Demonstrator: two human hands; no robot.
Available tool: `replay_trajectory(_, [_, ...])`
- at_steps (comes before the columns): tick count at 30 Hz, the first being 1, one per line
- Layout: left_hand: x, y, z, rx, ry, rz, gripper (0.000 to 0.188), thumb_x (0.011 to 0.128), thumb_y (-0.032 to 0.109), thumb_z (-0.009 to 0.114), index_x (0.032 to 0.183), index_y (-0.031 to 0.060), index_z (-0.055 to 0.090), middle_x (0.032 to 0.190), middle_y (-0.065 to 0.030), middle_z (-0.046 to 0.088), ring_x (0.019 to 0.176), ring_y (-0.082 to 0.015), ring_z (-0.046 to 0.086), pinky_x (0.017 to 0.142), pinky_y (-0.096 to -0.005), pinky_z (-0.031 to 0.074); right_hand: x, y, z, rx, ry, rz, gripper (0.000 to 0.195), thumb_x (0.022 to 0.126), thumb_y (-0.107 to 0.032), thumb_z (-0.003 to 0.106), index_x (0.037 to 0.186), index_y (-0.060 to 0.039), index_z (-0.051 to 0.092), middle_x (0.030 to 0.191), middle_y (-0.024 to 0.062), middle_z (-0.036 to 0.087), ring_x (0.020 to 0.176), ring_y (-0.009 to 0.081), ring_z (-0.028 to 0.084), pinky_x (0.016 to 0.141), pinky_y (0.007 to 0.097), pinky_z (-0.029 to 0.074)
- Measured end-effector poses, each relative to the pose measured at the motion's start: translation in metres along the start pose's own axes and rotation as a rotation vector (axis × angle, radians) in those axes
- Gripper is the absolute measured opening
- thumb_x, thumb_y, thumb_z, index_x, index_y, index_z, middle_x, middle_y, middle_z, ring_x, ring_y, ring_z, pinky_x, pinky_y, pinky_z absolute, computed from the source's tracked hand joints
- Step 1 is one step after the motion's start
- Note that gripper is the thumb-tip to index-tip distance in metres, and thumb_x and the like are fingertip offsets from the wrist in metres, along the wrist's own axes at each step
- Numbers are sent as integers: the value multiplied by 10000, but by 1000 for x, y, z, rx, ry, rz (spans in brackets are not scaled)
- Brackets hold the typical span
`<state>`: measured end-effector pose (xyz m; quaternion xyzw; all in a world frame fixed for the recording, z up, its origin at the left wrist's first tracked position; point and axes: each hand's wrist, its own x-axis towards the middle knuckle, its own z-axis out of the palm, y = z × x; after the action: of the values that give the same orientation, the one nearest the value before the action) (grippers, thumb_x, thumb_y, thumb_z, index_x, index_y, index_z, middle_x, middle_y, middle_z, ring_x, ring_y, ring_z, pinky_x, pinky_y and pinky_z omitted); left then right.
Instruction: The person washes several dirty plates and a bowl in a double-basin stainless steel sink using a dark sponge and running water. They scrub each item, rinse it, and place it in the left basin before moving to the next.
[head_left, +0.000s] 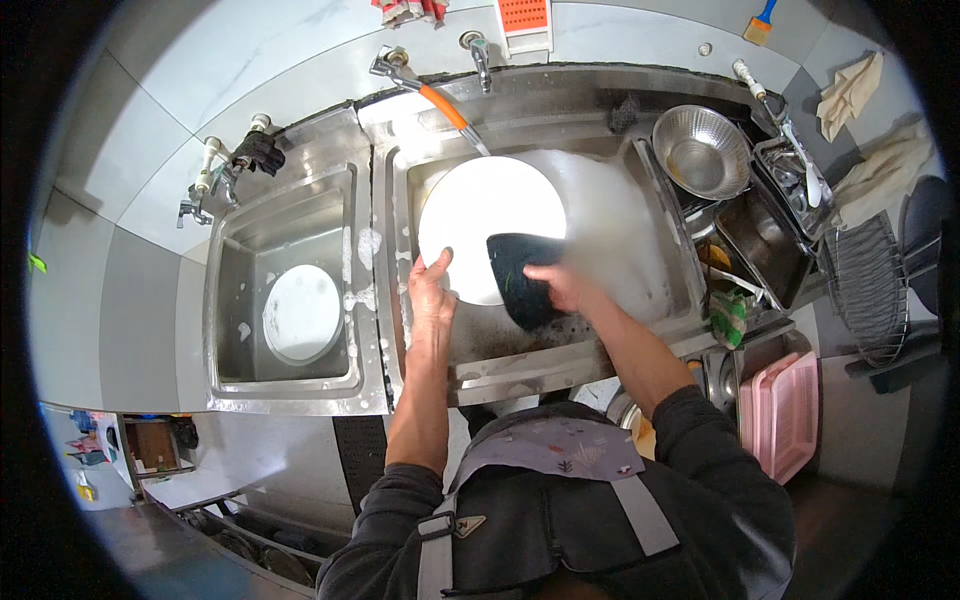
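A round white plate (480, 210) is held over the larger stainless steel sink (679, 247). My left hand (433, 289) grips its near-left rim, thumb on top. In my right hand (559, 286) is a dark scouring cloth or pad (529, 274), which overlaps the plate's near-right part; the hand looks slightly blurred. Cloudy, foamy water (615, 225) lies in the sink to the right of the plate. Just beyond the plate's far rim ends an orange hose spout (444, 106) on a wall tap. Another white plate (301, 311) rests in the smaller sink (225, 315) on the left.
Soap suds (369, 247) dot the ledge between the sinks. To the right stand a metal bowl (703, 152), a dark baking tray (761, 236) and a utensil basket (787, 180). A green-and-white cloth (727, 319) hangs at the right edge above pink plastic baskets (780, 412).
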<state>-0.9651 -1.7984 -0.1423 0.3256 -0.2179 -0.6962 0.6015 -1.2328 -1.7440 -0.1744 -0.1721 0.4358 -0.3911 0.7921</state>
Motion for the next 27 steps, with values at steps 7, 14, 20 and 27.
replay_trajectory(7, [5, -16, 3, -66, -1, -88, 434, 1021, 111, 735, 1421, 4, 607, 1387, -128, 688, 1252, -301, 670, 1100, -472, 538, -6, 15, 16, -223, 29, -429, 424, 953, -152, 787, 1338, 2, 697, 1229, 112, 766, 1088, 268, 736, 955, 441, 571])
replay_trajectory(14, [-12, 20, 18, -36, -7, -402, 1330, 902, 923, 495, 1662, -102, 116, 1623, -341, 362, 1470, -462, 468, 1111, -661, 492, -35, -6, 13, -1085, 325, -852, 410, 887, -97, 766, 1275, 25, 713, 1195, 278, 742, 1028, 408, 752, 863, 457, 596])
replay_trajectory(20, [-15, 28, -39, -210, -92, -299, 823, 1056, 508, 562, 1478, -184, 421, 1463, -337, 566, 1323, -434, 619, 1144, -554, 533, -31, -2, -4, -1465, 229, -1187, 604, 743, 21, 777, 1336, 40, 663, 1313, 252, 707, 1095, 445, 728, 941, 489, 613])
replay_trajectory(27, [-26, 6, -25, -3, 72, -361, 424, 999, 4, 601, 1392, -147, 545, 1333, -243, 681, 1197, -370, 695, 1069, -497, 576, -1, 19, -99, -1592, 266, -688, 543, 881, 12, 660, 1420, 21, 599, 1305, 269, 676, 1144, 471, 687, 945, 511, 589])
